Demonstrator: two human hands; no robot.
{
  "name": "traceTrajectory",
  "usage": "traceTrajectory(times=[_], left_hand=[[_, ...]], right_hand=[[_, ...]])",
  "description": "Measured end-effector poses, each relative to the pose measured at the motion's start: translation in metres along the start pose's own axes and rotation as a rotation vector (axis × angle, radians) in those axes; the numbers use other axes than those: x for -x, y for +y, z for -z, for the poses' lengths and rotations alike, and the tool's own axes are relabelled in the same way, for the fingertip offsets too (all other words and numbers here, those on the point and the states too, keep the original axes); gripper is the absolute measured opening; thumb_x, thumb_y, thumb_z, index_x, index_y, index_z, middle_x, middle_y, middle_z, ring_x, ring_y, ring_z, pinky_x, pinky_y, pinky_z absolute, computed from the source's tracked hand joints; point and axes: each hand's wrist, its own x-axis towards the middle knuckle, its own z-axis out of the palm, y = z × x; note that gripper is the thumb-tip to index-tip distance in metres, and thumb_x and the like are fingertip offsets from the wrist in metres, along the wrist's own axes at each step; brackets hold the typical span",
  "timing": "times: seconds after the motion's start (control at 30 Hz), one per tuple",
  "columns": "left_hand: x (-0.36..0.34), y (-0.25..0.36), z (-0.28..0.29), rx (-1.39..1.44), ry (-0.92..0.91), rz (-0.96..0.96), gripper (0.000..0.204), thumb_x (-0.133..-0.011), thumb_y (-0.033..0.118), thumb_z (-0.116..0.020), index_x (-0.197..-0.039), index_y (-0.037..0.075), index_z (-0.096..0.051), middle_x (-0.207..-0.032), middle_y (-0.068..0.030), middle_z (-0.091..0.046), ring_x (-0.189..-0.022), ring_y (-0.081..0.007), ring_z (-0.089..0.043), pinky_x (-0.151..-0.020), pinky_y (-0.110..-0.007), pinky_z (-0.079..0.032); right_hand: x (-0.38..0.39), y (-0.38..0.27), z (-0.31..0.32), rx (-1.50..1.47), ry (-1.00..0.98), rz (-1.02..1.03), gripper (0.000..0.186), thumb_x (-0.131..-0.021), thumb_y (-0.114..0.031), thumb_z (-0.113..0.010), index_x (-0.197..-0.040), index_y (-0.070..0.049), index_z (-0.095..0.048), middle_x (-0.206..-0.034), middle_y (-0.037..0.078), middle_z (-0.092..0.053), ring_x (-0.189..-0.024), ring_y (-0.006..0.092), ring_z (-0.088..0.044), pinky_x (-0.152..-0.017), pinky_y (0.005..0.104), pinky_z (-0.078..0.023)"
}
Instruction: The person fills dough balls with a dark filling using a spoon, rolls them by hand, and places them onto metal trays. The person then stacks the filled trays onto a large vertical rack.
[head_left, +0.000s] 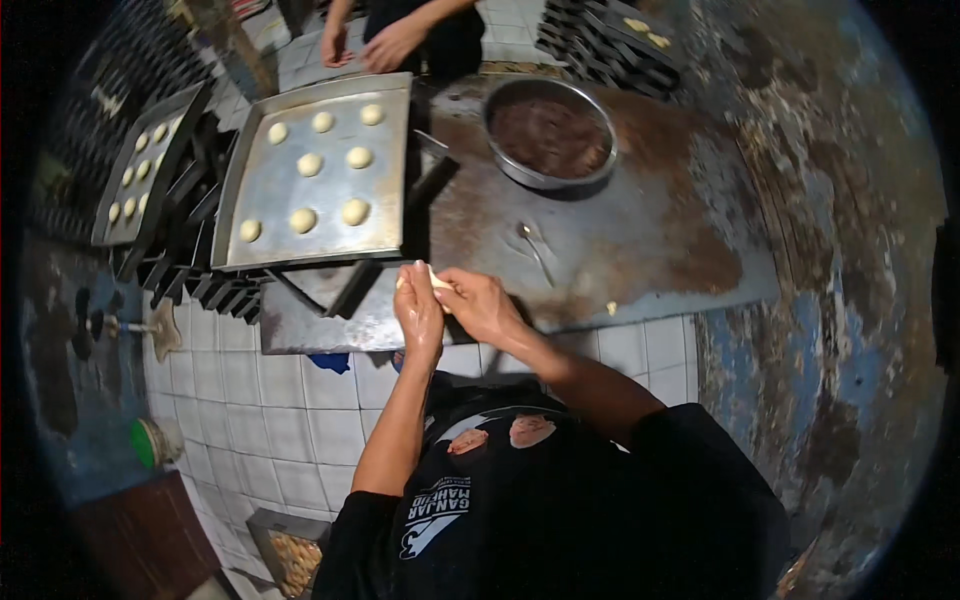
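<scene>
My left hand (418,315) and my right hand (480,305) meet over the near edge of the metal table (680,280), both closed round a piece of pale dough (437,280), which their fingers partly hide. Just beyond them at the left, a square metal tray (232,190) holds several round dough balls (309,164), resting on dark stacked trays. A wide steel bowl (550,140) of dark brown paste stands at the back right of the table. A spoon (537,254) lies between the bowl and my hands, and a small dough scrap (612,308) lies near the right front edge.
Another person's hands (393,42) are at the far side. A second tray with dough (140,170) sits on a stack at far left. More dark trays (608,55) are stacked at back right. A green-rimmed bucket (158,440) and a bin of golden pieces (292,560) stand low at left.
</scene>
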Motion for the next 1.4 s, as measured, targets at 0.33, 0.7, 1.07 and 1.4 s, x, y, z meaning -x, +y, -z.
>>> traceTrajectory(times=[0.33, 0.7, 1.07, 1.4], left_hand=[[0.065, -0.062, -0.104, 0.045, -0.110, 0.300, 0.044, -0.106, 0.043, -0.052, -0.115, 0.001, -0.061, -0.103, -0.0080, -0.065, -0.095, -0.0174, -0.060, -0.080, -0.032, -0.049], [0.025, -0.081, -0.090, 0.085, -0.398, 0.403, 0.068, -0.086, 0.002, -0.076, -0.145, 0.006, -0.044, -0.115, -0.0059, -0.067, -0.106, -0.0166, -0.065, -0.093, -0.030, -0.051], [-0.154, -0.005, -0.138, -0.067, -0.493, 0.087, 0.044, -0.084, -0.003, -0.077, -0.123, 0.004, -0.059, -0.118, -0.0074, -0.069, -0.111, -0.0141, -0.064, -0.100, -0.028, -0.048], [-0.245, -0.035, -0.181, -0.288, -0.383, -0.096, 0.042, -0.086, 0.003, -0.079, -0.123, 0.006, -0.060, -0.110, -0.0042, -0.069, -0.103, -0.0110, -0.065, -0.093, -0.027, -0.051]], right_hand=[[0.085, 0.069, 0.117, -0.568, 0.242, -0.031, 0.019, -0.099, -0.008, -0.062, -0.116, -0.002, -0.068, -0.104, 0.009, -0.071, -0.097, 0.0169, -0.067, -0.091, 0.0275, -0.050], [-0.038, 0.211, 0.120, 0.511, 0.269, -0.036, 0.021, -0.095, -0.017, -0.059, -0.108, -0.003, -0.066, -0.103, 0.022, -0.065, -0.103, 0.0410, -0.063, -0.088, 0.0463, -0.051], [-0.139, 0.120, 0.230, 0.661, 0.498, 0.195, 0.021, -0.100, -0.017, -0.051, -0.098, -0.002, -0.066, -0.072, 0.014, -0.070, -0.065, 0.0290, -0.072, -0.056, 0.0413, -0.057], [-0.242, 0.163, 0.263, 0.589, 0.131, -0.189, 0.027, -0.099, -0.028, -0.059, -0.090, -0.005, -0.070, -0.071, 0.011, -0.067, -0.058, 0.0236, -0.064, -0.054, 0.0375, -0.050]])
